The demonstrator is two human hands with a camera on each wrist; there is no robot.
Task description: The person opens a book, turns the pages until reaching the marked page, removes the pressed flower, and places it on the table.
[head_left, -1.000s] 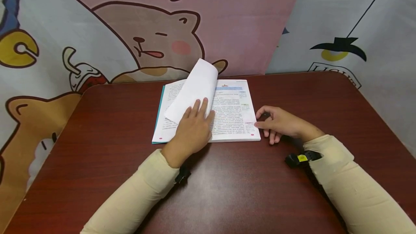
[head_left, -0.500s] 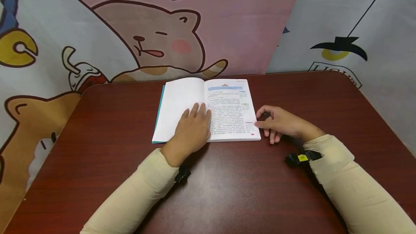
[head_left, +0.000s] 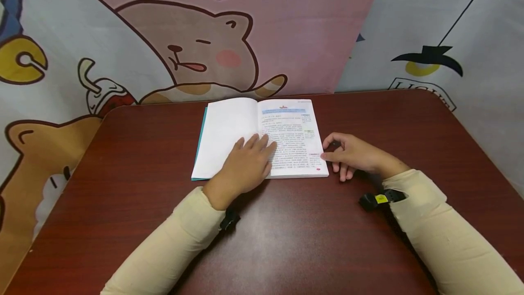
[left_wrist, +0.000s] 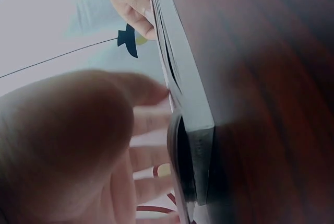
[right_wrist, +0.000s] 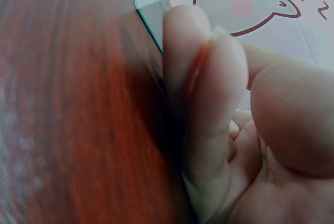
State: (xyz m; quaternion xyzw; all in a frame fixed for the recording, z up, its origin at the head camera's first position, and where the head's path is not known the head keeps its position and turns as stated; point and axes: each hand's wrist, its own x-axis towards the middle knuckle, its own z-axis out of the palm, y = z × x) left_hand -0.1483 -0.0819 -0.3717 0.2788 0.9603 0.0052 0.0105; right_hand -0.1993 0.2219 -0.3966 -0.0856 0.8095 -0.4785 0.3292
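An open book (head_left: 282,149) lies on the brown table, with a blank white left page (head_left: 221,126) and a printed right page. My left hand (head_left: 244,165) rests on its lower middle, across the inner fold, fingers spread and fairly straight. In the left wrist view, that hand (left_wrist: 104,140) is above the book's page edges (left_wrist: 180,62), where some sheets bow up with a gap below. At the book's right edge, my right hand (head_left: 352,154) touches the lower margin with its thumb tip; its fingers are loosely bent. The right wrist view shows these bent fingers (right_wrist: 209,93) close to the book's corner (right_wrist: 151,4).
The brown table (head_left: 286,236) extends around the book on all sides. Behind it hangs a cloth backdrop (head_left: 307,35) with cartoon animals. A black wrist device (head_left: 374,200) is strapped at the right sleeve, another (head_left: 230,220) at the left.
The loose white leaf that stood folded over has come down flat on the left side. My left fingers have shifted slightly right, onto the printed page. The right hand stays put.
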